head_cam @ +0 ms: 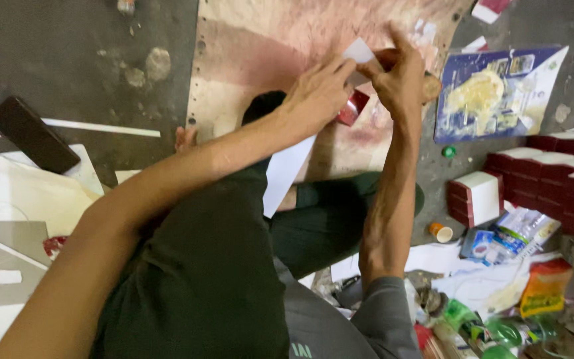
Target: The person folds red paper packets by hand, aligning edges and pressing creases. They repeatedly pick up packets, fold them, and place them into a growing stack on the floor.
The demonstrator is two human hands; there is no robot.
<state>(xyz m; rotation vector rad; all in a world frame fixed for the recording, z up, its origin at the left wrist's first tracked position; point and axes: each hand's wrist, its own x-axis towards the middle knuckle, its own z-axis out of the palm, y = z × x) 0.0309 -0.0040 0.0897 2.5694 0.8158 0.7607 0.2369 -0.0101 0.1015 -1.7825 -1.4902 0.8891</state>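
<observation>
The person sits on a dark, dirty floor (88, 40), looking down at their own arms and legs. A big pink-stained board (247, 60) lies in front of them. Stacks of red and white boxes (553, 176) stand on the right, near a blue printed sheet (493, 93), a small green cap (449, 151) and a heap of bright wrappers (519, 292). A black flat thing (32, 134) and white paper sheets (14, 199) lie on the left.

Both hands meet over the board. The left hand (317, 93) pinches a small white card (359, 52) with its fingertips. The right hand (403, 76) is closed around the card's other side, thumb up. A small red box (353, 108) sits just under the hands, close to the left palm.
</observation>
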